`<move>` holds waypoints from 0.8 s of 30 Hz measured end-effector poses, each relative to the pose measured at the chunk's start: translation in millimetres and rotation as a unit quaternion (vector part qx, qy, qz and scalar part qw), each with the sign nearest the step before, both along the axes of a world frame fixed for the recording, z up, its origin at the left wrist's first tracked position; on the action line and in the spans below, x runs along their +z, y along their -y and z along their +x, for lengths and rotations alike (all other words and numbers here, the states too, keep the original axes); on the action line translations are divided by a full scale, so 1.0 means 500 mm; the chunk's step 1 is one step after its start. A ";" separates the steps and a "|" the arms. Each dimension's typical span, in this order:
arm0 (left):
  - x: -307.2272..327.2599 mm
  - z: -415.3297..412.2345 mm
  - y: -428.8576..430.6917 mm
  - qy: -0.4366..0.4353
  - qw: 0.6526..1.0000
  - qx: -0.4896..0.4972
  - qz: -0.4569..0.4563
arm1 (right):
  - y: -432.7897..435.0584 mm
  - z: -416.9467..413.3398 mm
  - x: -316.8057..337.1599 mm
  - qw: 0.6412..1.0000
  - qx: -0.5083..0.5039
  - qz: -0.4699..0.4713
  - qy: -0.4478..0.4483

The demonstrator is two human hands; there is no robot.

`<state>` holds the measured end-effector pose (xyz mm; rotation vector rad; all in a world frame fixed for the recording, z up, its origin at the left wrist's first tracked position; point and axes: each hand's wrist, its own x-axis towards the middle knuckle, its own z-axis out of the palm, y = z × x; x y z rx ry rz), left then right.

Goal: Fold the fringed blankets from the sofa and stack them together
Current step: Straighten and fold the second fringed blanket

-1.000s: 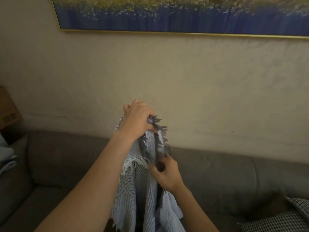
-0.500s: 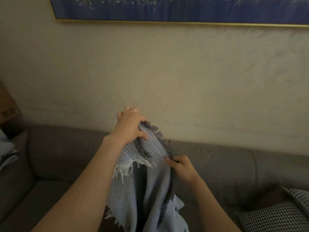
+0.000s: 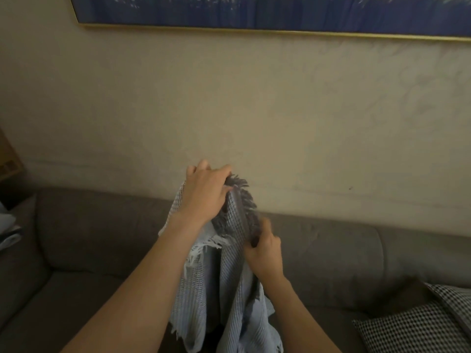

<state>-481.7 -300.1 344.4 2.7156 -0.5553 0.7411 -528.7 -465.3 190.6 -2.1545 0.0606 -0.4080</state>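
A: Since half a second ago the right hand (image 3: 265, 253) has slid back in under the left hand (image 3: 206, 194), so the stretch of edge that was spread between them is bunched again.

B: And both are closed on cloth?

A: Yes. The left is fisted round the top of the fringed blanket (image 3: 219, 296), up by the dark grey fringe (image 3: 240, 192). The right pinches the edge just below it, though motion blur means I can't tell exactly which fingers hold.

B: Where's the rest of it?

A: It hangs straight down from the hands in loose folds, in front of the grey sofa (image 3: 96, 225), and runs out of the frame below. A white fringe (image 3: 204, 247) dangles beside the left wrist.

B: What could go wrong?

A: Judging from this, the right hand may be following the wrong edge. With the layers doubled over each other, it could pull out a crooked corner and the fold would come out skewed. The fringe could also snag in the fingers.

B: Anything in the way?

A: A checked cushion (image 3: 418, 327) sits low to the right of the right hand, some pale cloth (image 3: 7, 230) is far off to the left, and a framed picture (image 3: 254, 11) hangs above. Nothing blocks the hands.
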 end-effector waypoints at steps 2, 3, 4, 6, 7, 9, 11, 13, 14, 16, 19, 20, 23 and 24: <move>0.004 -0.005 0.006 0.038 0.999 0.003 -0.035 | -0.016 0.014 0.011 0.999 -0.007 -0.003 -0.034; 0.008 -0.003 0.007 0.056 0.997 0.006 -0.048 | -0.023 0.016 0.014 0.999 -0.008 0.011 -0.047; 0.013 0.000 0.008 0.075 0.995 0.010 -0.059 | -0.027 0.019 0.017 0.997 -0.009 0.013 -0.071; 0.026 0.010 0.006 0.104 0.991 0.020 -0.084 | -0.032 0.023 0.022 0.995 0.014 0.003 -0.103; 0.031 0.015 0.005 0.110 0.989 0.024 -0.099 | -0.032 0.026 0.026 0.993 0.029 0.000 -0.113; 0.030 0.026 -0.001 0.110 0.986 0.026 -0.125 | -0.025 0.034 0.043 0.990 0.037 -0.011 -0.136; 0.012 0.036 -0.013 0.091 0.983 0.033 -0.156 | -0.007 0.042 0.061 0.989 0.021 -0.018 -0.148; -0.016 0.041 -0.029 0.053 0.979 0.068 -0.183 | 0.020 0.052 0.079 0.989 -0.021 -0.003 -0.143; -0.032 0.041 -0.036 0.029 0.976 0.091 -0.195 | 0.035 0.056 0.091 0.991 -0.045 0.021 -0.123; -0.063 0.039 -0.044 -0.025 0.965 0.125 -0.230 | 0.056 0.060 0.126 0.992 -0.087 0.083 -0.045; -0.089 0.026 -0.038 -0.083 0.939 0.129 -0.308 | 0.064 0.057 0.198 0.983 -0.079 0.155 0.058; -0.092 0.022 -0.035 -0.093 0.934 0.125 -0.322 | 0.063 0.052 0.216 0.982 -0.054 0.165 0.079; -0.098 0.016 -0.038 -0.113 0.924 0.120 -0.344 | 0.064 0.038 0.235 0.991 0.028 0.118 0.062; -0.101 0.016 -0.044 -0.120 0.926 0.122 -0.337 | 0.068 0.036 0.227 0.994 0.039 0.093 0.049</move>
